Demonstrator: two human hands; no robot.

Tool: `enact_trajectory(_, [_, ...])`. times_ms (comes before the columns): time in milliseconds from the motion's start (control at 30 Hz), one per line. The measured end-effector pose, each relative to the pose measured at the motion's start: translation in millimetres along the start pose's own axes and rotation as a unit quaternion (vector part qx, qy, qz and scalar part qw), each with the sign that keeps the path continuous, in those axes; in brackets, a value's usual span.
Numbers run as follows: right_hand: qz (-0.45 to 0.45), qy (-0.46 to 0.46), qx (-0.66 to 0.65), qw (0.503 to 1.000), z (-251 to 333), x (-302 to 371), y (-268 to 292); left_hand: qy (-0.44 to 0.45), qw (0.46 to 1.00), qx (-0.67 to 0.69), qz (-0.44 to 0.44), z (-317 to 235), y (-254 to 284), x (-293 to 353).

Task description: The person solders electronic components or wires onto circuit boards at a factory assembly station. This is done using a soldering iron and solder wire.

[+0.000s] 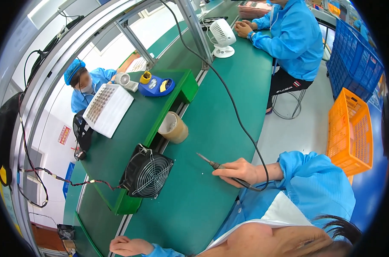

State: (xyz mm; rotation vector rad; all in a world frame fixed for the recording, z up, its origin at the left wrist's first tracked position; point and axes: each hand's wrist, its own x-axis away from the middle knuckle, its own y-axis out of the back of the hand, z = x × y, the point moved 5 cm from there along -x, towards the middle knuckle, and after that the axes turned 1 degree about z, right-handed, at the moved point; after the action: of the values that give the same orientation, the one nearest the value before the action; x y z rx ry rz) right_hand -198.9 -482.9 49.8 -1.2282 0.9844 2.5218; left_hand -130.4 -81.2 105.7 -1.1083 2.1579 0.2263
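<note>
My right hand grips a soldering iron by its dark handle. The iron's bare metal tip points up and left over the green bench mat, touching nothing. From the handle's end a black cable loops upward toward the metal frame. At the lower left, by the bench edge, lies my left hand with its fingers curled together; whatever they may hold is hidden. Left of the iron's tip stands a black fan with a round wire guard. Behind it sits a tan round tub.
A raised green shelf carries a blue soldering-iron stand, a small fan and a white tray of small parts. A white desk fan stands farther back. Co-workers in blue sit across and beyond. Orange and blue crates stand right.
</note>
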Motion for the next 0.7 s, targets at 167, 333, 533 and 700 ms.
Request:
enact_trajectory(167, [0.009, -0.007, 0.009, 1.000, 2, -1, 0, -0.157, 0.955, 0.003, 0.253, -31, -30, 94])
enact_trajectory(333, [0.010, -0.012, 0.005, 1.000, 2, -1, 1, -0.257, 0.746, 0.022, 0.614, -59, -58, 162])
enact_trajectory(533, [0.012, -0.015, 0.000, 1.000, -1, 2, -2, -0.202, 0.655, 0.067, 0.725, -71, -69, 187])
enact_trajectory(700, [0.014, -0.011, 0.006, 1.000, 1, 0, 0, -0.190, 0.670, 0.060, 0.716, -66, -69, 188])
